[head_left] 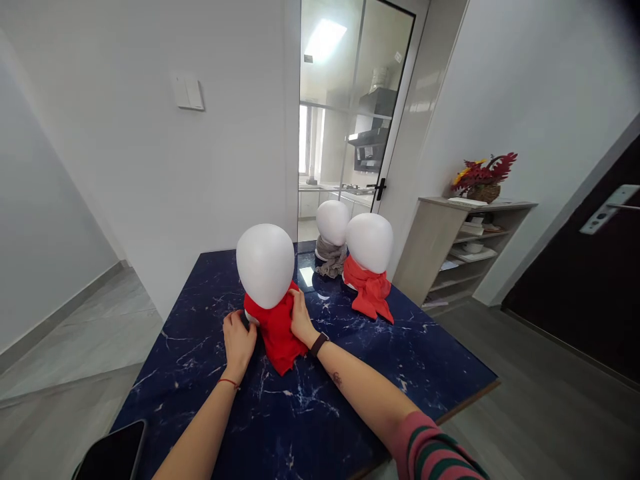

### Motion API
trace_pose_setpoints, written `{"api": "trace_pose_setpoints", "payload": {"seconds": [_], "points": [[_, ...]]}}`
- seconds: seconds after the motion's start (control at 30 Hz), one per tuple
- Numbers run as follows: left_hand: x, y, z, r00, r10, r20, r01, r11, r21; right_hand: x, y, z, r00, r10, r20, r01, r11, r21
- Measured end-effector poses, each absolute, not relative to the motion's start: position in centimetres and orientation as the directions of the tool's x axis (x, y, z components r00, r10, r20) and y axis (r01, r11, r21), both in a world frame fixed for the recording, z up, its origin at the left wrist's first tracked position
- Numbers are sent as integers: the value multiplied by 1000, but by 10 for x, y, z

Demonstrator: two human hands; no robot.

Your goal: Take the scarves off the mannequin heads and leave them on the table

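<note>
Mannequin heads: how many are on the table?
3: the front head, in a red scarf, between left hand and right hand; the right head, coral scarf; the back head, gray scarf, partly hidden.

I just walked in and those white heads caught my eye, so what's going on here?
A person is handling a red scarf wrapped around the neck of a white mannequin head on a dark blue table. The right hand holds the scarf's side; the left hand is at the head's base, its exact grip unclear. Farther back stand two more heads, one wearing a grey scarf, the other a lighter red scarf with its ends hanging in front.
</note>
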State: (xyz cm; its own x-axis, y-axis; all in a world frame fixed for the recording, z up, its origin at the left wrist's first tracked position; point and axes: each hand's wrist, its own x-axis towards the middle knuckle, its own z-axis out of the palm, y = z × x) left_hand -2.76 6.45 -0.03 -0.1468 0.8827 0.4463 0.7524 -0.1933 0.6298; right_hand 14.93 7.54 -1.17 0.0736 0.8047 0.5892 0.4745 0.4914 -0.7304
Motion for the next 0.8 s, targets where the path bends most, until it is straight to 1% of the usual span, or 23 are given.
{"api": "trace_pose_setpoints", "payload": {"seconds": [0.07,0.13,0.2,0.27,0.33,0.4,0.53,0.63,0.73,0.8], "points": [[-26,55,0,-192,879,437,677,-204,707,155,76,-13,77,797,599,429,515,-742],[-21,45,0,-201,901,383,585,-203,785,158,78,-16,137,832,537,335,471,-816],[-12,36,0,-184,919,348,520,-210,828,159,81,-18,187,872,452,260,400,-879],[-1,27,1,-157,929,336,480,-226,848,158,82,-20,197,882,428,266,372,-889],[9,20,3,-127,935,331,450,-243,860,157,82,-20,184,872,453,313,385,-868],[16,15,4,-83,934,348,466,-272,842,157,81,-19,169,864,475,352,397,-848],[21,9,3,107,923,370,586,-359,727,157,80,-18,183,859,478,393,381,-837],[19,7,7,149,896,419,621,-415,665,158,82,-20,203,858,471,394,369,-842],[18,5,15,141,851,505,559,-490,669,160,85,-23,181,885,430,337,355,-872],[17,3,19,126,858,498,495,-489,718,162,86,-24,151,906,395,256,350,-901]]}}
